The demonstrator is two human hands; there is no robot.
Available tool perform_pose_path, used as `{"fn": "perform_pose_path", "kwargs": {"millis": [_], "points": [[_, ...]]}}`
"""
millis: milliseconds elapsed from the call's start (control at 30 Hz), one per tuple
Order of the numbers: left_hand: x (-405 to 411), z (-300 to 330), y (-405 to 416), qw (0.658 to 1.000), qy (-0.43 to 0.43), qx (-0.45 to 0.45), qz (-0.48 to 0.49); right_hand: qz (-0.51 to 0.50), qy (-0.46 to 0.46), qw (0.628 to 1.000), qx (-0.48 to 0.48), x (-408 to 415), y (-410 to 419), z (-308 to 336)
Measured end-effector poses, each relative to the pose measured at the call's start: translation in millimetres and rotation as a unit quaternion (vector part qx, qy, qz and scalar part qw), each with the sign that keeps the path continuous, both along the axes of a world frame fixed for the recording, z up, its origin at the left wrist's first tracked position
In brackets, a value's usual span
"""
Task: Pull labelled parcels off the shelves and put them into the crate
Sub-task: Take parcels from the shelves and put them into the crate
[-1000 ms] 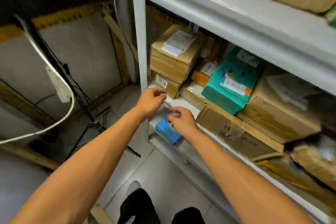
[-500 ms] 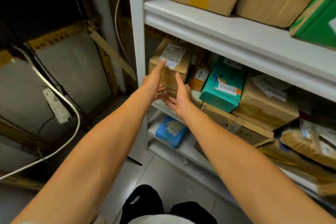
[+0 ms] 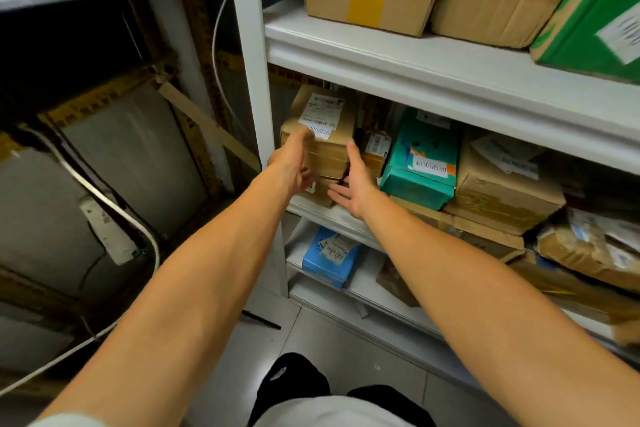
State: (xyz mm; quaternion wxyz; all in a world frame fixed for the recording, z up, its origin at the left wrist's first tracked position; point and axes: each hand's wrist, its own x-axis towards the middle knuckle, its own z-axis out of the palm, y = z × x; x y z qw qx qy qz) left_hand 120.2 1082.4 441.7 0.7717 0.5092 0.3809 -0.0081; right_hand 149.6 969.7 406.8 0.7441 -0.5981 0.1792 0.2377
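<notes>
My left hand (image 3: 294, 163) and right hand (image 3: 353, 184) flank the brown labelled parcel (image 3: 322, 135) on the middle shelf (image 3: 346, 215), fingers straight, neither gripping yet. It sits atop another box, beside a teal parcel (image 3: 422, 163). No crate is in view, so all loading seems left.

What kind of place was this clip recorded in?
Most likely a parcel storeroom or courier pickup point. White metal shelving is packed with taped cardboard boxes, and several carry printed shipping labels, such as the brown parcel and the teal parcel.
</notes>
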Motion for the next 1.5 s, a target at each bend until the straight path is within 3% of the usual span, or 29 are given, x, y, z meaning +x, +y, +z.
{"fn": "perform_pose_path", "kwargs": {"millis": [567, 767, 900, 1067, 1233, 1367, 1500], "points": [[-23.0, -8.7, 4.8, 0.992, -0.05, -0.117, 0.008, -0.064, -0.054, 0.996, -0.02, -9.0, 4.8, -2.4], [-41.1, -12.6, 0.7, 0.994, -0.1, -0.05, 0.021, 0.014, -0.118, 0.993, -0.007, -13.3, -9.8, -4.1], [-54.3, -11.8, 2.2, 0.996, -0.092, -0.01, 0.013, 0.04, -0.064, 0.994, 0.08, -16.0, -12.2, 10.6], [-83.3, -28.0, -4.8, 0.996, -0.082, -0.022, 0.008, 0.038, -0.083, 0.994, 0.063, -25.2, -22.1, -2.7], [-127.7, -46.5, 9.3, 0.993, -0.092, -0.04, -0.056, 0.111, -0.084, 0.989, 0.048, -53.7, -46.6, -9.5], [-152.1, -43.6, 9.3, 0.986, -0.058, 0.031, -0.151, 0.157, -0.072, 0.984, 0.036, -73.2, -68.9, -25.2], [-169.4, -38.2, -14.6, 0.985, -0.054, 0.068, -0.147, 0.194, -0.038, 0.979, 0.056, -94.7, -98.7, -40.6]]}}
